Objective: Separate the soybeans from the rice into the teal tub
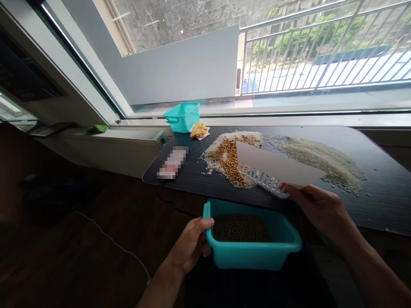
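My left hand [194, 239] is closed on the left rim of a turquoise plastic bin [250, 254], thumb over the edge. Small dark greenish-brown grains [242, 227] cover the bin's bottom. Between the thumb and fingers of my right hand [316, 205] is a white flat sheet [279, 167] with a row of slots along its lower edge. The sheet tilts above the tabletop, its left end in front of a heap of golden beans [229, 158] mixed with white grains [215, 147]. Behind its right end lies a pile of pale rice-like grains [321, 156].
On the dark table [388, 188], a blurred-out flat object [173, 162] lies at the left. A second turquoise bin [183, 117] stands at the back beside a yellow crumpled item [199, 129]. Behind are a window and a radiator [128, 147]. A white cable [115, 244] crosses the floor.
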### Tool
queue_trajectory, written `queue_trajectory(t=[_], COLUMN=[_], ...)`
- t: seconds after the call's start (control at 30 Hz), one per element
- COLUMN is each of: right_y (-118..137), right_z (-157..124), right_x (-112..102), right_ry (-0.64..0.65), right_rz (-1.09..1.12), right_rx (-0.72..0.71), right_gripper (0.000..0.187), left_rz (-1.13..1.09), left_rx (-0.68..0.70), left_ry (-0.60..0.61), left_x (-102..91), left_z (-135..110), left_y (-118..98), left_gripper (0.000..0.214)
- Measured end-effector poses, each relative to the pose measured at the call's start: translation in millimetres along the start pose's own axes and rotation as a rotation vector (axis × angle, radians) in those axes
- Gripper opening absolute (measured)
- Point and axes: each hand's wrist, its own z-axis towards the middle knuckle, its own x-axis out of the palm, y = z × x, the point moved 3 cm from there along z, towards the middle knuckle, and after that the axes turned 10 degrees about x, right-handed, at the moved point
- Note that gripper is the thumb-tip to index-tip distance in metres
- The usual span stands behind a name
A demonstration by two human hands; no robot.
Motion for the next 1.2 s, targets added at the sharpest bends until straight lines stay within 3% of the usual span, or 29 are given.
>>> queue_trajectory(t=[0.7, 0.93, 1.03, 1.2], right_y=[3, 11, 22, 43], right_z=[-7, -11, -13, -15], right_x=[4, -3, 10, 50], right_ry=[0.069, -0.009, 0.073, 0.262], right_rz=[-0.03, -0.021, -0.019, -0.021], right_rx=[-0.04, -0.075, -0.136, -0.249], right_gripper=[0.037, 0.034, 0.034, 0.035], left_rz=[0.01, 0.014, 0.043, 0.064], left_rx=[-0.03, -0.03, -0.009, 0.001], left_ry=[-0.016, 0.011, 0.019, -0.015], left_x=[6.3, -3.8, -14.5, -31.0], left_z=[-1, 3, 3, 1], left_y=[0, -5, -12, -27], left_gripper=[0.041, 0.041, 0.042, 0.043])
